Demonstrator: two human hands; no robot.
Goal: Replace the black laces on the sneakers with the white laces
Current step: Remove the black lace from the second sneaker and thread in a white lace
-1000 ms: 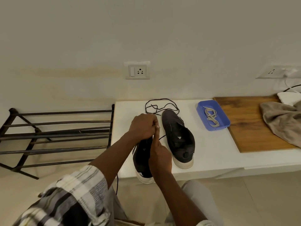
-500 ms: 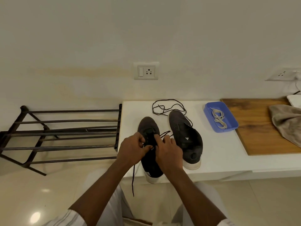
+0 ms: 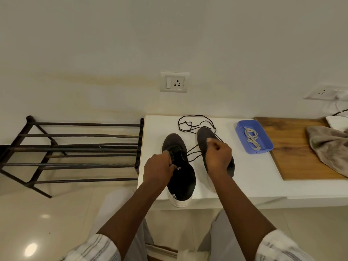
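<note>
Two dark sneakers stand side by side on a white table (image 3: 248,187). My left hand (image 3: 158,169) grips the left sneaker (image 3: 181,176) at its tongue and holds it down. My right hand (image 3: 218,157) is closed on a black lace (image 3: 194,153) that stretches from the left sneaker's eyelets to my fist. It covers much of the right sneaker (image 3: 204,135). A loose black lace (image 3: 195,123) lies curled on the table behind the shoes. White laces (image 3: 252,138) lie in a blue tray (image 3: 263,147) to the right.
A black metal shoe rack (image 3: 75,149) stands left of the table. A wooden board (image 3: 293,153) with a beige cloth (image 3: 327,146) lies on the right. Wall sockets (image 3: 175,82) sit above the table. The left sneaker's heel overhangs the table's front edge.
My right hand has moved right from the left sneaker's eyelets, drawing the black lace out sideways. My left hand stays on the left sneaker. The camera view shifted slightly.
</note>
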